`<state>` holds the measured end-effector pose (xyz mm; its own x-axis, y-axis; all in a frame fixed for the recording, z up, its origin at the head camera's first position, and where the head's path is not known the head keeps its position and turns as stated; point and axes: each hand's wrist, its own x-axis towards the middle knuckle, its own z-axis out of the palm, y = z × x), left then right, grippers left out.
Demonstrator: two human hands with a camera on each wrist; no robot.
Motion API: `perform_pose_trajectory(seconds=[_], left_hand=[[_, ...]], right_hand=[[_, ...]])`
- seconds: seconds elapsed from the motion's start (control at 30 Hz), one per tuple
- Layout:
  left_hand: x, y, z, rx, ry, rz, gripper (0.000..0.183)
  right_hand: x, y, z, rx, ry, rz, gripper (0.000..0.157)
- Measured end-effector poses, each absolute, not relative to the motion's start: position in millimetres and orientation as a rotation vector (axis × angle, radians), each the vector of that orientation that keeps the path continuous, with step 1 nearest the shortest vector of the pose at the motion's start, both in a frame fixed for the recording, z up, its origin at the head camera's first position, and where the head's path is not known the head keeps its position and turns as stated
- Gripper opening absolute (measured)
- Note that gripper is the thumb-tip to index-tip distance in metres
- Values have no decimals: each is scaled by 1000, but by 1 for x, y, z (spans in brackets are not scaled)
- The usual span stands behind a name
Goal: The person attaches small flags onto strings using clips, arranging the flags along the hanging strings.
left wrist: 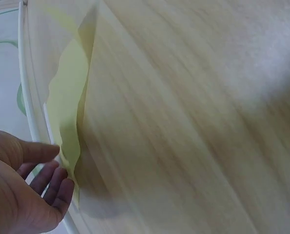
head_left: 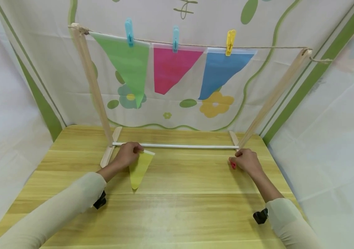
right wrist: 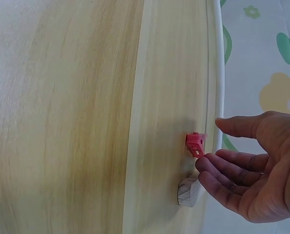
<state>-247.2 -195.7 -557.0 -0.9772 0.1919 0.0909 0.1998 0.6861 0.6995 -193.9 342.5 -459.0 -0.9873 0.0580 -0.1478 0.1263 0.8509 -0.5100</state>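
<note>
My left hand (head_left: 127, 154) pinches the white-topped edge of a yellow paper pennant (head_left: 141, 169) between thumb and fingers. In the left wrist view the pennant (left wrist: 69, 92) looks wavy, slanting just over the wood. At the right, my right hand (head_left: 247, 160) is at a small red clothespin (head_left: 233, 163). The right wrist view shows this clothespin (right wrist: 196, 143) by the fingertips, with the thumb held apart from the fingers. Above hang a green pennant (head_left: 130, 62), a pink pennant (head_left: 175, 67) and a blue pennant (head_left: 223, 69) on a twine line (head_left: 270, 47).
Two blue clothespins (head_left: 129, 33) and a yellow clothespin (head_left: 230, 42) clip the hung pennants. Wooden posts, left (head_left: 91, 79) and right (head_left: 274, 97), carry the twine. A white rod (head_left: 177, 146) joins their feet near the back of the wooden table (head_left: 177, 211).
</note>
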Motion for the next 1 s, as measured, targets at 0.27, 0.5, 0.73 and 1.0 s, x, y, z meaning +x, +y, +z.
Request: perform_pose_trajectory(seconds=[0.27, 0.5, 0.73, 1.0], left_hand=[[-254, -197, -557, -258, -2962, -1239, 36], [-250, -196, -547, -314, -2999, -1205, 38], [-257, -200, -554, -380, -2962, -1167, 38], [-261, -201, -559, -468, -2926, -1146, 32]], right_hand=[[-198, 341, -462, 143, 2888, -838, 51], [-202, 338, -463, 114, 2899, -850, 50], [-208, 337, -466, 120, 2889, -882, 53], [-211, 336, -464, 148, 2859, -842, 63]])
